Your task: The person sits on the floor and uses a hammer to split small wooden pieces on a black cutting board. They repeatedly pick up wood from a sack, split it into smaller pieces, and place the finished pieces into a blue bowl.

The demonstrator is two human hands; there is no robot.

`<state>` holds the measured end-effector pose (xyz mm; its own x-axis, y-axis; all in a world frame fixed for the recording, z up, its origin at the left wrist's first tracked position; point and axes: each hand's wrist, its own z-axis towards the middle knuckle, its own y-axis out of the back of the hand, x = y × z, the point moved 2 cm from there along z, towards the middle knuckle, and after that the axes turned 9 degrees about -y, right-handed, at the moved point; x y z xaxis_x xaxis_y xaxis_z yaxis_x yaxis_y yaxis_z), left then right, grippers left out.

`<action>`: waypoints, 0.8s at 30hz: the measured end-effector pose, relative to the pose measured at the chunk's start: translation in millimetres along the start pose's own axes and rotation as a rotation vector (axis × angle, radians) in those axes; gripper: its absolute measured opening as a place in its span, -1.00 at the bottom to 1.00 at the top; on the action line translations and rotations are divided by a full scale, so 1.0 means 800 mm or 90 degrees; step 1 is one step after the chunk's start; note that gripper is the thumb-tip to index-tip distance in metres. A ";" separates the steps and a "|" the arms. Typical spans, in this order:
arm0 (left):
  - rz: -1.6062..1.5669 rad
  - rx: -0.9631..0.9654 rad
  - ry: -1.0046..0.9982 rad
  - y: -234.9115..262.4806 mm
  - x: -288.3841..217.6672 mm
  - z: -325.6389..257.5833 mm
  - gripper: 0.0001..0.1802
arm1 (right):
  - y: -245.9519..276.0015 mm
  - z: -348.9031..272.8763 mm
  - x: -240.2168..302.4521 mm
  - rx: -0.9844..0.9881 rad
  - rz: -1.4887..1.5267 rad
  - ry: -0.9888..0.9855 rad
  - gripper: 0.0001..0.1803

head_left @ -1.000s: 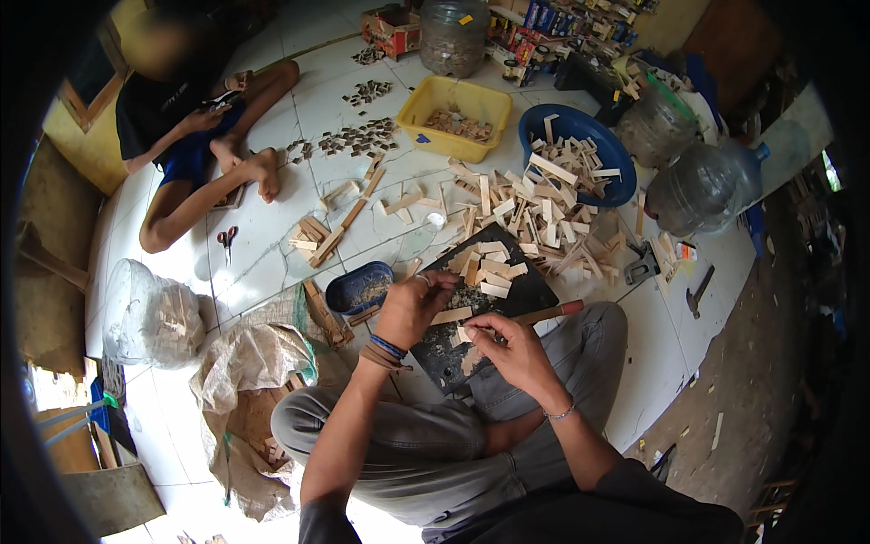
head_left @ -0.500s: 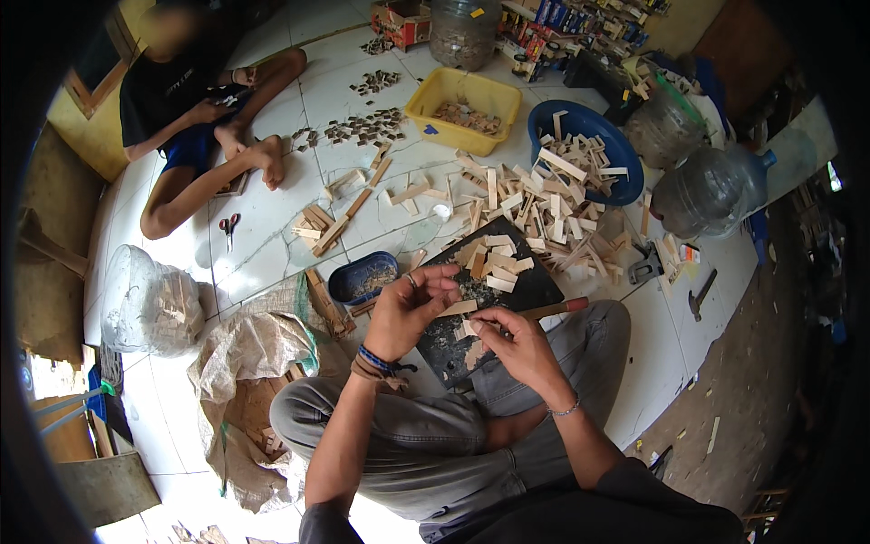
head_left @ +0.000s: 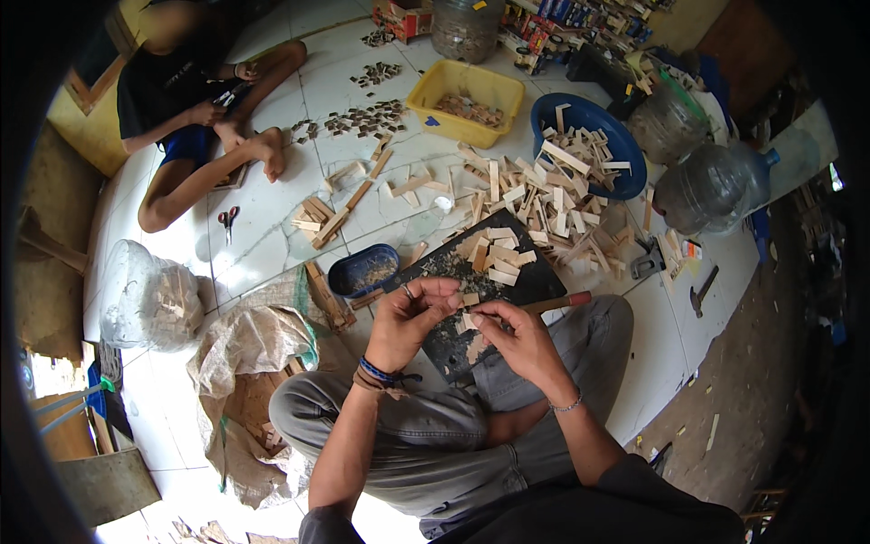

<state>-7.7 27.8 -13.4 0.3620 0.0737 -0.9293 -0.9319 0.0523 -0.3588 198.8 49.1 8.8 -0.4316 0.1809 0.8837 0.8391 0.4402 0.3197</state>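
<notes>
Both hands meet over a dark board (head_left: 536, 283) in front of my crossed legs. My left hand (head_left: 408, 319) pinches a small wooden block (head_left: 470, 299) between thumb and fingers. Close beside it, my right hand (head_left: 515, 339) has thumb and forefinger closed on a small pale wood piece (head_left: 468, 321), partly covered by the fingertips. On the board's far part lies a loose group of short wooden blocks (head_left: 501, 263), with wood chips and dust around. A wooden handle with a reddish end (head_left: 566, 302) sticks out beyond my right hand.
A large heap of wooden blocks (head_left: 553, 204) spreads from a blue basin (head_left: 625, 186). Beyond are a yellow tub (head_left: 494, 134) and dark pieces on the tiles. A blue oval tray (head_left: 340, 288) and woven sack (head_left: 240, 344) lie left; a hammer (head_left: 702, 292) right. Another person (head_left: 181, 100) sits far left.
My left fingers have closed in around the wooden block, which was seen longer and lower before. The right hand stays nearly in place. The view has shifted slightly.
</notes>
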 end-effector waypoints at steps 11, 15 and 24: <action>0.078 0.043 -0.007 -0.005 -0.013 -0.008 -0.79 | 0.000 0.000 -0.001 0.004 0.003 0.004 -0.68; 0.114 -0.010 0.041 -0.012 -0.013 -0.032 -0.81 | 0.000 -0.001 0.002 0.002 -0.006 0.002 -0.69; 0.097 -0.189 0.010 -0.036 0.009 -0.073 -0.82 | -0.004 -0.002 0.005 0.025 0.011 -0.007 -0.72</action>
<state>20.5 -31.3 -15.2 0.2195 0.0423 -0.9747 -0.9419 -0.2511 -0.2230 195.4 46.8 12.0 -0.4214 0.1979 0.8850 0.8325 0.4713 0.2911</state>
